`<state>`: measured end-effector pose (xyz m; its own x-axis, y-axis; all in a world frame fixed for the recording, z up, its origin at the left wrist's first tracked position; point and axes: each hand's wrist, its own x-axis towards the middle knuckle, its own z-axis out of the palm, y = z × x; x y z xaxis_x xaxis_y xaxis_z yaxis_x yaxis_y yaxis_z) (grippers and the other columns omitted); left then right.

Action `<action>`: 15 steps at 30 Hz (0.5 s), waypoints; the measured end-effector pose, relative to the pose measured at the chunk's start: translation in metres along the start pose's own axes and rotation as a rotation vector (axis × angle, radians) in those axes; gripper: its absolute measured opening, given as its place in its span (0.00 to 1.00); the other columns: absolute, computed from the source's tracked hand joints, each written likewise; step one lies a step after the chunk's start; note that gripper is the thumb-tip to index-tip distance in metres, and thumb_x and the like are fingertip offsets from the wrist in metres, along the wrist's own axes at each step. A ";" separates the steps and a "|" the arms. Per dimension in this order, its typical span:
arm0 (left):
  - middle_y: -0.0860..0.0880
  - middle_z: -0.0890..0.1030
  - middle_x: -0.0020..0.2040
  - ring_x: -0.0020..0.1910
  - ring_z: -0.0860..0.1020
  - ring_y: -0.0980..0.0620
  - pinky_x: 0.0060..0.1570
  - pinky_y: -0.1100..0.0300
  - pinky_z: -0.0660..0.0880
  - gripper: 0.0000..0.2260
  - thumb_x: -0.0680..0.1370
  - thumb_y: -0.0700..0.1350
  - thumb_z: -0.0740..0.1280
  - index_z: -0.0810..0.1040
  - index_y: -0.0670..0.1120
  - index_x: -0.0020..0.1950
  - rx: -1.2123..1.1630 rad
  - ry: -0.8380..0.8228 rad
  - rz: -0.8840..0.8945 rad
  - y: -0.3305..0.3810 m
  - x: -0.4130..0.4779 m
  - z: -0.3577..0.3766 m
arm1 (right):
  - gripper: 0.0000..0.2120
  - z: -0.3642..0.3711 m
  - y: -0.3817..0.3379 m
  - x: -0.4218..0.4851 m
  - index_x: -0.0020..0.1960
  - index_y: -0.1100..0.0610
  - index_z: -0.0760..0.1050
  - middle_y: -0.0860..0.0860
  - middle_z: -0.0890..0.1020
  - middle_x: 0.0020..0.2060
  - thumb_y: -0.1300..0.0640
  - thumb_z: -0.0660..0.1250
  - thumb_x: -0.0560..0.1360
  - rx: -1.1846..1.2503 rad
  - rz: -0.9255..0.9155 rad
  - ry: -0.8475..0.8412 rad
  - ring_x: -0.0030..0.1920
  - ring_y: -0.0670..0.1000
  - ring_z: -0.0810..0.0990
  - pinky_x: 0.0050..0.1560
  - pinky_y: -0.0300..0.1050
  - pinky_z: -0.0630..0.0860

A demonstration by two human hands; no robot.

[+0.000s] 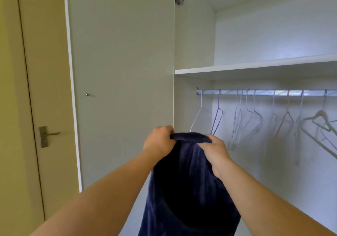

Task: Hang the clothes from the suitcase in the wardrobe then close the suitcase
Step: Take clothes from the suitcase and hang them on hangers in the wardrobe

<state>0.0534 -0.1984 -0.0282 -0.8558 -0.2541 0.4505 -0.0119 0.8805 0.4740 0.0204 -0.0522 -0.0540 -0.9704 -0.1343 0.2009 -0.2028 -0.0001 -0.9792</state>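
We hold the navy garment point(189, 181) at lower centre, left hand point(159, 141) and right hand point(215, 152) both gripping its top edge; soft, limp, probably light—best held by the shoulders.

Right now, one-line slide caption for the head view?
The left hand and right hand grip a dark blue garment before the open wardrobe, its rail hung with empty hangers.

Counted: left hand point(159, 141) & right hand point(215, 150), so 2 hands; 1 navy garment point(189, 181); 1 rail point(264, 92) w/ approx. 10 hangers point(218, 101), some overlapped; 1 shelf point(255, 68).
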 end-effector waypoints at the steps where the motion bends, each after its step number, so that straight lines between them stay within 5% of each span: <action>1: 0.43 0.79 0.51 0.49 0.78 0.41 0.47 0.53 0.75 0.06 0.78 0.44 0.59 0.75 0.45 0.47 0.075 -0.056 -0.054 -0.008 0.003 0.004 | 0.09 -0.001 -0.001 0.006 0.42 0.54 0.76 0.54 0.80 0.38 0.65 0.61 0.76 0.018 -0.010 0.000 0.39 0.53 0.78 0.41 0.43 0.74; 3: 0.40 0.79 0.53 0.50 0.78 0.39 0.47 0.51 0.77 0.10 0.79 0.45 0.56 0.75 0.42 0.50 0.029 -0.188 -0.239 -0.018 0.014 0.015 | 0.10 0.000 0.001 0.018 0.43 0.54 0.77 0.55 0.80 0.40 0.66 0.60 0.76 0.040 0.001 0.015 0.40 0.54 0.78 0.43 0.45 0.75; 5: 0.37 0.78 0.55 0.52 0.78 0.38 0.47 0.47 0.79 0.13 0.80 0.44 0.55 0.75 0.38 0.56 -0.352 -0.349 -0.486 -0.022 0.027 0.023 | 0.09 0.001 0.007 0.031 0.43 0.55 0.76 0.54 0.80 0.40 0.65 0.61 0.76 -0.006 0.032 0.005 0.40 0.53 0.77 0.43 0.43 0.75; 9: 0.39 0.78 0.40 0.39 0.77 0.43 0.49 0.52 0.75 0.10 0.80 0.37 0.58 0.76 0.35 0.43 -0.981 -0.293 -0.757 -0.023 0.072 0.034 | 0.04 -0.001 0.010 0.054 0.45 0.53 0.74 0.51 0.80 0.40 0.61 0.66 0.75 -0.370 0.212 -0.399 0.41 0.50 0.79 0.43 0.42 0.76; 11: 0.42 0.75 0.35 0.33 0.73 0.46 0.43 0.55 0.74 0.14 0.80 0.37 0.56 0.72 0.37 0.37 -1.050 -0.252 -0.786 -0.015 0.094 0.038 | 0.06 0.001 0.006 0.071 0.50 0.49 0.72 0.48 0.79 0.45 0.57 0.67 0.76 -0.369 0.303 -0.476 0.45 0.49 0.79 0.49 0.42 0.76; 15: 0.42 0.76 0.32 0.28 0.75 0.45 0.31 0.56 0.73 0.12 0.80 0.37 0.58 0.71 0.37 0.37 -1.083 -0.296 -0.714 0.000 0.137 0.045 | 0.04 0.013 0.009 0.133 0.51 0.55 0.73 0.52 0.79 0.44 0.60 0.64 0.77 -0.247 0.257 -0.247 0.41 0.52 0.79 0.53 0.48 0.76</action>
<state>-0.0869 -0.2148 -0.0009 -0.9150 -0.3066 -0.2624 -0.2059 -0.2047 0.9569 -0.1087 -0.0826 -0.0362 -0.9389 -0.3321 -0.0905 -0.0132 0.2973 -0.9547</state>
